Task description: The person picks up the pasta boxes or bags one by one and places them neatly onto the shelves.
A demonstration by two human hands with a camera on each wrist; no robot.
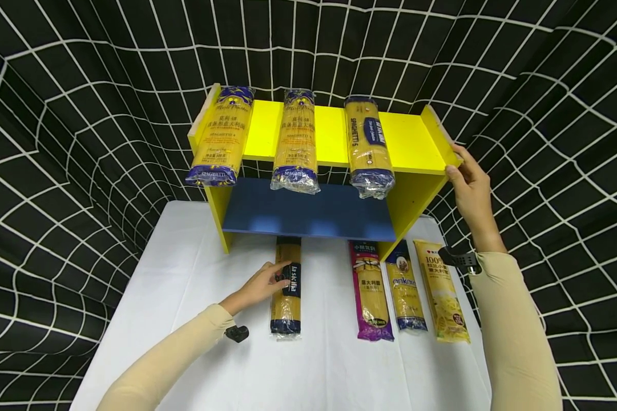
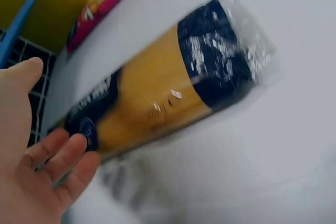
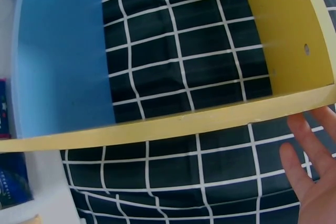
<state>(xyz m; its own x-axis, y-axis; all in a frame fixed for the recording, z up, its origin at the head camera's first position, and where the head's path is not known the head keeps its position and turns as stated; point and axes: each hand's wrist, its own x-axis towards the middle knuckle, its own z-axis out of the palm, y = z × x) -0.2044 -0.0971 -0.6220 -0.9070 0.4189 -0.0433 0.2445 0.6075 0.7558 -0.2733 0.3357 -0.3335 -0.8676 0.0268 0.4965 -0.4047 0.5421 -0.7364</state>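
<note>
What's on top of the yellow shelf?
Three spaghetti packs lie on the yellow shelf. The parts of its top directly beneath them are covered and can't be seen.

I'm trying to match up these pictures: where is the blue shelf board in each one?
Head: blue shelf board, near the centre.
Left wrist: a narrow strip at upper left.
Right wrist: a broad panel on the left.
Shared landmark: black cloth with white grid lines.
</note>
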